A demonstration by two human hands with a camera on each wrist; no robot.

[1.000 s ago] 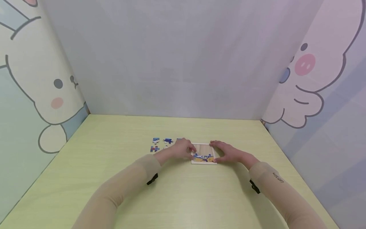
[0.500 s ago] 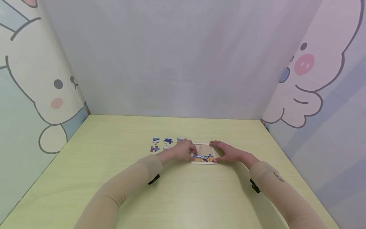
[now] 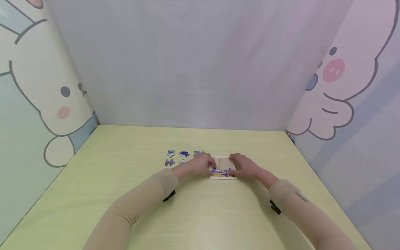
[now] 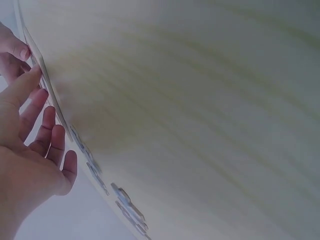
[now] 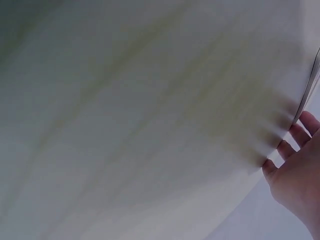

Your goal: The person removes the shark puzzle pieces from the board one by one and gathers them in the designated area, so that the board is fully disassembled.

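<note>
Left hand (image 3: 201,164) half spread, thumb and index finger at the left side of the frame (image 3: 223,178), the other fingers loosely bent. Right hand (image 3: 247,166) spread wider, thumb over the puzzle pieces (image 3: 222,173) along the near side, fingers at the far right corner. We see neither closed around anything. The frame lies on the table (image 3: 203,215) between both hands; we note loose pieces (image 3: 184,153) to its left.
</note>
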